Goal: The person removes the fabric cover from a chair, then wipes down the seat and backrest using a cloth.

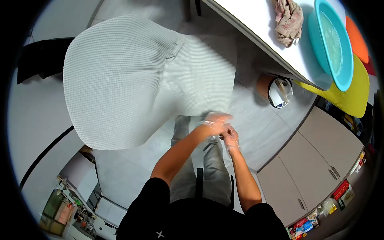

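A chair in a pale grey ribbed fabric cover (pixel 120 76) stands directly in front of the person, on large grey floor tiles (pixel 260 130). The left hand (pixel 217 123) and right hand (pixel 231 140), both in thin clear plastic gloves, meet near the front edge of the chair's seat; the left is blurred, and whether either is pinching anything, I cannot tell. At the upper right, a white tabletop (pixel 256 18) bears a crumpled beige-pink cloth (pixel 289 24) and, beside it, a turquoise basin (pixel 317 44) holding water. An orange chair (pixel 357 39) and a yellow chair (pixel 358 86) stand past the basin. Near the table's edge, on the floor, is a lined waste bin (pixel 264 86). Beige cabinets (pixel 316 154) with dark handles line the right side, colourful packages (pixel 306 227) near them.
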`<state>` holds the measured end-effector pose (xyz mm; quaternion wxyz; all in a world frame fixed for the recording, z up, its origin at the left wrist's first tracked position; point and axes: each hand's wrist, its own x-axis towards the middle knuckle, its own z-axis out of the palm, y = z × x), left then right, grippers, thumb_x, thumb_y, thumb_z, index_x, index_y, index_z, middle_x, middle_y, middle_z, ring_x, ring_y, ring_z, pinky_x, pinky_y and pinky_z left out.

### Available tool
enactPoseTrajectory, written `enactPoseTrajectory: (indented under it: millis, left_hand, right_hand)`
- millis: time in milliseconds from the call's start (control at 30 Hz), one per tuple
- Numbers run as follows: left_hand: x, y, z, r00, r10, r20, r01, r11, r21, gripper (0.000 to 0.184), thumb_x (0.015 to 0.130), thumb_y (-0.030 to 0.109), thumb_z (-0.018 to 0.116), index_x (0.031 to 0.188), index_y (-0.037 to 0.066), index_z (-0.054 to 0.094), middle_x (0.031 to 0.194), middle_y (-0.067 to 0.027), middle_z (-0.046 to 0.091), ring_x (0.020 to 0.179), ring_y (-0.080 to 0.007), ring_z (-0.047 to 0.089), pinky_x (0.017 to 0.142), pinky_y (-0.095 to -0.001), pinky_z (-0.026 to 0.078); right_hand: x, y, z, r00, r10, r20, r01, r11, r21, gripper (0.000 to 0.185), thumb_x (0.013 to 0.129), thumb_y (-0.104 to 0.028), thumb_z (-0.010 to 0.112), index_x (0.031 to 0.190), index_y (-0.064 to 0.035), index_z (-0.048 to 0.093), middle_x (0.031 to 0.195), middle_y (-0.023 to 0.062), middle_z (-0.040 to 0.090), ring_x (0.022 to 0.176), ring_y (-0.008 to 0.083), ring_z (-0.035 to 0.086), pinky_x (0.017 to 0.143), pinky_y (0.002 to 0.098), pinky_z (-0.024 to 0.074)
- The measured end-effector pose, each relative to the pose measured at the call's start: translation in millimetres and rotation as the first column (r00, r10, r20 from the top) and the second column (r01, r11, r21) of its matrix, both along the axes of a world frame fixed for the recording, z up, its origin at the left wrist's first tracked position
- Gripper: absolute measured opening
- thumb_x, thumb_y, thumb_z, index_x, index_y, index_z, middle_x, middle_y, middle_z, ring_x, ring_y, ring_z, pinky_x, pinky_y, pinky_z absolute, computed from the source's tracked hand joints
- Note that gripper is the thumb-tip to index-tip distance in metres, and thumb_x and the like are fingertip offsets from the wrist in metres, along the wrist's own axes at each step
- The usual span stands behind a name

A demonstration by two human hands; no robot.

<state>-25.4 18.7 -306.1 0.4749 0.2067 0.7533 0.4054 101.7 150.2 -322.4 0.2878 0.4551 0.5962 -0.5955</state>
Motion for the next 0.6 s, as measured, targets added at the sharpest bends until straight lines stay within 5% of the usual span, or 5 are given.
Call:
enactPoseTrajectory:
  millis: [133,267,400,467,600]
  left_hand:
    - [0,-77,-26,0.966,0.171,-0.193,-0.235,0.892,-0.385,0.049,0.095,0.033,0.061,0.138,0.01,0.057,0.143,-0.0203,0.054,0.132,-0.0349,0.052,0.112,-0.0443,0.04]
    - [-11,-112,-46,0.916,0.02,-0.4,-0.22,0.861,-0.459,0.061,0.095,0.032,0.062,0.149,0.012,0.044,0.159,-0.0185,0.035,0.145,-0.0353,0.035,0.119,-0.0435,0.031]
    - [-43,-71,-32,0.9,-0.16,-0.406,-0.073,0.862,-0.502,0.075,0.092,0.038,0.066,0.156,0.015,0.033,0.163,-0.0197,0.027,0.149,-0.0403,0.026,0.12,-0.0472,0.029]
    - [-46,-50,-47,0.946,-0.229,-0.228,0.061,0.82,-0.57,0.085,0.089,0.044,0.069,0.158,0.016,0.028,0.164,-0.0204,0.024,0.151,-0.0417,0.023,0.119,-0.0484,0.03]
    - [-53,-22,-54,0.934,-0.357,-0.024,0.233,0.657,-0.717,0.101,0.083,0.056,0.072,0.161,0.019,0.019,0.165,-0.0209,0.019,0.152,-0.0422,0.018,0.119,-0.0495,0.031]
  right_hand:
    - [-24,9,-16,0.995,0.056,-0.08,-0.052,0.997,0.048,0.041,0.093,-0.015,0.066,0.13,-0.0002,0.058,0.115,0.0125,0.069,0.103,0.0227,0.065,0.092,0.0359,0.0522]
    - [-63,18,-60,0.972,0.08,-0.222,-0.018,0.963,0.27,0.055,0.094,-0.028,0.066,0.138,0.0015,0.053,0.139,0.0211,0.057,0.132,0.0299,0.052,0.11,0.0388,0.0397]
    - [-99,25,-117,0.995,-0.002,-0.097,0.018,0.988,0.156,0.076,0.096,-0.048,0.058,0.15,0.0011,0.04,0.153,0.022,0.043,0.142,0.0311,0.041,0.117,0.0413,0.031]
    - [-103,32,-140,0.999,-0.008,-0.039,0.007,1.0,-0.016,0.082,0.097,-0.06,0.049,0.152,0.0003,0.039,0.156,0.0189,0.041,0.143,0.0305,0.039,0.117,0.0424,0.0296]
    - [-112,37,-166,0.906,-0.4,0.139,0.423,0.845,-0.327,0.08,0.099,-0.063,0.042,0.151,-0.0019,0.042,0.152,0.015,0.048,0.138,0.0299,0.044,0.115,0.0408,0.0335]
